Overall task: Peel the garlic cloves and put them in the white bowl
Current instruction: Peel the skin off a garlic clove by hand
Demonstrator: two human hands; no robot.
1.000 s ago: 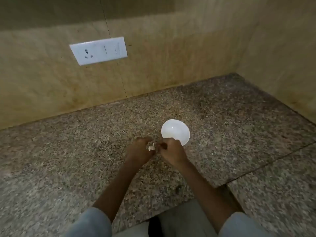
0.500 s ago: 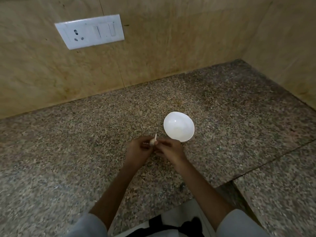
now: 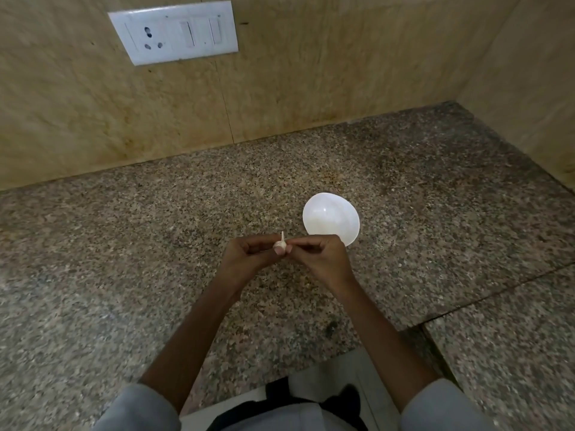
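A small garlic clove (image 3: 280, 243) with a pale papery tip pointing up sits between my two hands above the counter. My left hand (image 3: 247, 256) pinches it from the left with curled fingers. My right hand (image 3: 320, 258) meets it from the right, fingertips pinching at the clove's skin. The white bowl (image 3: 331, 217) stands on the counter just beyond my right hand; its inside looks bare.
The speckled granite counter (image 3: 155, 259) runs to a beige tiled wall (image 3: 311, 73) at the back and right. A white socket and switch plate (image 3: 174, 32) is on the wall. A seam (image 3: 497, 293) crosses the counter at right. The front edge lies near my body.
Both hands have stayed together on the clove beside the bowl. The clove's papery tip now sticks up between the fingers. The camera has tilted down and come closer.
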